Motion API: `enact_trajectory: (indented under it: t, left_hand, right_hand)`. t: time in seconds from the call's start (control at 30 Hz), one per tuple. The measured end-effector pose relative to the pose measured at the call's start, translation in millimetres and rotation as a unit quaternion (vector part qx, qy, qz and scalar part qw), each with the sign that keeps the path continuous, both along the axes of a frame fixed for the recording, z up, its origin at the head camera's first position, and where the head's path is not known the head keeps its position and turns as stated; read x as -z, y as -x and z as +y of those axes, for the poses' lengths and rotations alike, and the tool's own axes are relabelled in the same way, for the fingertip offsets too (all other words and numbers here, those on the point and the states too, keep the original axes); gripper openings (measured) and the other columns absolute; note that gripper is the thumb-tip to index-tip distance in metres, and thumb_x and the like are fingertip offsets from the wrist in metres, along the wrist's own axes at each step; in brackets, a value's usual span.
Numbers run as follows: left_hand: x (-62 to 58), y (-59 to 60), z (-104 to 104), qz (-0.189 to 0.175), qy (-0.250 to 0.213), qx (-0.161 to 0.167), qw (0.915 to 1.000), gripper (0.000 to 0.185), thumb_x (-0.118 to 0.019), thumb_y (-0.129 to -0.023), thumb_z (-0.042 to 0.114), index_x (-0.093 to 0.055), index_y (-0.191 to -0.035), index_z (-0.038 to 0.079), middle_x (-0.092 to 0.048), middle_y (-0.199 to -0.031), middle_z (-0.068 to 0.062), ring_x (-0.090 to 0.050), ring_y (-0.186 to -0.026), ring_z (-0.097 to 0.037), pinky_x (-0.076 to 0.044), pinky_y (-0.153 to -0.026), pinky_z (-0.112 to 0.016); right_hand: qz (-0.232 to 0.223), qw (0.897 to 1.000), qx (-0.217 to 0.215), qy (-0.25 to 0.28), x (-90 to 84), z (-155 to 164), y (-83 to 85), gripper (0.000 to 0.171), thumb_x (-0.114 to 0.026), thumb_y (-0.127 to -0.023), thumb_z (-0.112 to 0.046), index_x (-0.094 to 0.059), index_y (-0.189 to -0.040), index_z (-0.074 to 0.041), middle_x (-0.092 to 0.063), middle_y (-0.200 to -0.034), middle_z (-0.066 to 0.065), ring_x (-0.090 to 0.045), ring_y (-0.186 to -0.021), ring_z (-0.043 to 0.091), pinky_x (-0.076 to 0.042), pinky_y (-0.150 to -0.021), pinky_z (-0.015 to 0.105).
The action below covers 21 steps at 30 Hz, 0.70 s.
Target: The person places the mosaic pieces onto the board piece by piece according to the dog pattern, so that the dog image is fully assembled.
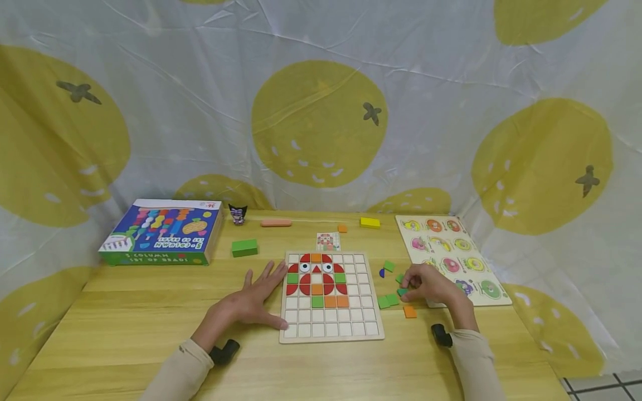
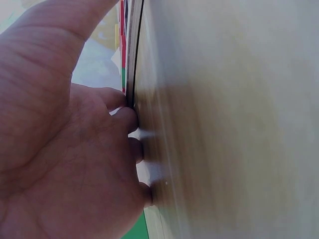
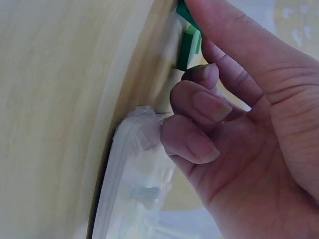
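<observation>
Green tile (image 1: 402, 291) sits on the surface just right of the board (image 1: 331, 334), among loose pieces. Right hand (image 1: 431, 285) has its fingers curled on it. The right wrist view shows a green piece (image 3: 189, 45) at the fingertips (image 3: 209, 74), with the thumb over it; the grip looks like a light pinch, not a firm one. Whether the tile is off the surface yet, I can't tell.

Left hand (image 1: 251, 303) lies flat with fingers spread, fingertips against the board's left edge, holding nothing. The left wrist view confirms fingers (image 2: 127, 119) butted to that edge.

Risks, as I read it:
- A shallow pinch on a thin tile could let it slip and drop back among the other green tiles (image 1: 387, 301), the orange tile (image 1: 409, 312) and the blue piece (image 1: 382, 273), scattering them.
- The right hand's knuckles are touching or just beside the wrapped peg puzzle (image 1: 453, 259). A wide sweep could shove it or snag the wrap.
- The picture on the board is built of loose tiles. A hand dragged low over them would knock set tiles out of their cells.
- The left hand only presses the board sideways. Push too hard and the board slides right into the loose tiles.

Far side: toy box (image 1: 163, 231), green block (image 1: 244, 248), card (image 1: 328, 241), yellow block (image 1: 369, 223). All are well apart from the hands.
</observation>
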State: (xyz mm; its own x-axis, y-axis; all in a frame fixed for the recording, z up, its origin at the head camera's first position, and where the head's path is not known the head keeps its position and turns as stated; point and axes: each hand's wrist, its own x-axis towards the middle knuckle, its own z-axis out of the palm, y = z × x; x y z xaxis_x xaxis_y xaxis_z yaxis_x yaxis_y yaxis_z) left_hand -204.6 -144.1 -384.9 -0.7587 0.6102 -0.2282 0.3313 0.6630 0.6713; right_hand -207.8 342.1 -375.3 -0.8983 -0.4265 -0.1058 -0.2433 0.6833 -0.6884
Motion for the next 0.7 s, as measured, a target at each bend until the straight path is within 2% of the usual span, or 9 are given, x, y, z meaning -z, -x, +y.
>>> enact_trajectory:
  t: [0.3,0.47,0.7]
  left_hand:
    - [0.1,-0.1,-1.1,0.006,-0.012,0.004,0.9999,0.131,-0.094,-0.082,0.050,-0.011,-0.174,0.006,-0.002,-0.182,-0.014,0.009,-0.166,-0.043,0.015,-0.125,-0.073]
    - [0.4,-0.2,-0.4,0.002,-0.007,0.002,1.0000,0.131,-0.093,-0.082,0.050,-0.011,-0.174,0.006,-0.002,-0.182,-0.014,0.009,-0.166,-0.043,0.015,-0.125,-0.072]
    - [-0.4,1.5,0.3,0.004,0.001,-0.001,1.0000,0.132,-0.094,-0.081,0.051,-0.010,-0.174,0.008,-0.003,-0.182,-0.013,0.009,-0.166,-0.042,0.014,-0.125,-0.073]
  right_hand:
    - [0.022,1.000,-0.005,-0.003,-5.7,-2.1,-1.0,0.018,-0.091,-0.086,-0.008,-0.074,-0.085,-0.007,-0.064,-0.077,-0.004,-0.053,-0.070,0.007,-0.048,-0.065,0.023]
    - [0.027,0.999,0.004,0.034,-6.8,-11.4,-0.2,0.011,-0.087,-0.091,-0.009,-0.077,-0.089,-0.010,-0.069,-0.078,-0.004,-0.058,-0.070,0.008,-0.051,-0.067,0.023]
    - [0.011,0.995,-0.048,0.092,-4.4,-52.5,2.2,0.006,-0.082,-0.097,-0.010,-0.079,-0.092,-0.007,-0.075,-0.085,0.004,-0.057,-0.067,0.009,-0.050,-0.062,0.021]
